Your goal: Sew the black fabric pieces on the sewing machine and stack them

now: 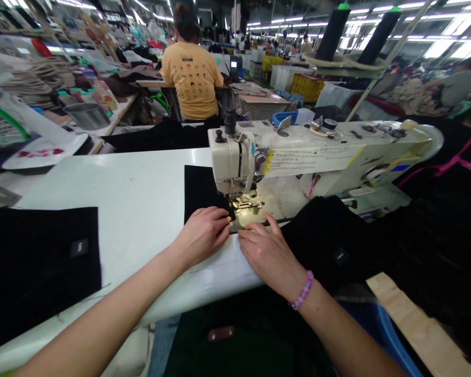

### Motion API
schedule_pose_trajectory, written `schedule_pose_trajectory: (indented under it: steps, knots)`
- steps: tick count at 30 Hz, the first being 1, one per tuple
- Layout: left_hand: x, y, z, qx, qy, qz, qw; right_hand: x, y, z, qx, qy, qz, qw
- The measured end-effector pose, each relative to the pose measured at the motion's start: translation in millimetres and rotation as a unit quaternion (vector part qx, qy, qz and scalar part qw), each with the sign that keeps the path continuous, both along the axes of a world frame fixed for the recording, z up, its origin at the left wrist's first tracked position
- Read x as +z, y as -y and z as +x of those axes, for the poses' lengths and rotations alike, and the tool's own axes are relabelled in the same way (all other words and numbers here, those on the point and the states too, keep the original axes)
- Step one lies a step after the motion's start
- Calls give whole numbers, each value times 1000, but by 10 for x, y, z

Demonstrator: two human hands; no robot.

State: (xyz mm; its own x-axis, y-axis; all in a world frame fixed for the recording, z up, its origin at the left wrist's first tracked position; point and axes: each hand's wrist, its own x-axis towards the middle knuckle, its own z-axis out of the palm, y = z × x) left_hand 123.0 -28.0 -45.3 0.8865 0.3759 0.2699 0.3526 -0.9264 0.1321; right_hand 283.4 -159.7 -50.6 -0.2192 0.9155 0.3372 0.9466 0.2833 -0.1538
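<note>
A cream sewing machine stands on the white table. A black fabric piece lies under its presser foot. My left hand rests on the near corner of that fabric, fingers curled and pressed down on its edge. My right hand, with a pink bead bracelet on the wrist, lies flat with fingers stretched toward the needle plate, beside a heap of black fabric at the right.
A stack of black pieces with a small label lies at the table's left. Black thread cones stand behind the machine. A person in a yellow shirt sits ahead, back turned. A cardboard strip lies at lower right.
</note>
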Motion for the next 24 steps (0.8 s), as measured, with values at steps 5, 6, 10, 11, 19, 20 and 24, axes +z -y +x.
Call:
schedule_pose_trajectory:
  steps: [5, 6, 10, 11, 19, 20, 24]
  knots:
    - [28, -163, 74, 14, -7, 1, 1000, 38, 31, 7, 3, -6, 1, 1000]
    - [36, -195, 88, 15, -9, 1, 1000, 46, 38, 6, 2, -8, 2, 1000]
    - [63, -296, 127, 15, -14, -4, 1000, 95, 93, -10, -2, -23, 5, 1000]
    - [65, -311, 132, 16, -12, -8, 1000, 111, 117, -15, -4, -28, 6, 1000]
    - [-64, -298, 87, 42, -6, -13, 999, 201, 330, -49, -53, -85, 53, 994]
    - [-90, -288, 72, 47, -7, -14, 999, 197, 351, -49, -61, -89, 60, 992]
    - [-185, -256, 27, 93, -13, -23, 995, 152, 435, -41, -71, -100, 70, 990]
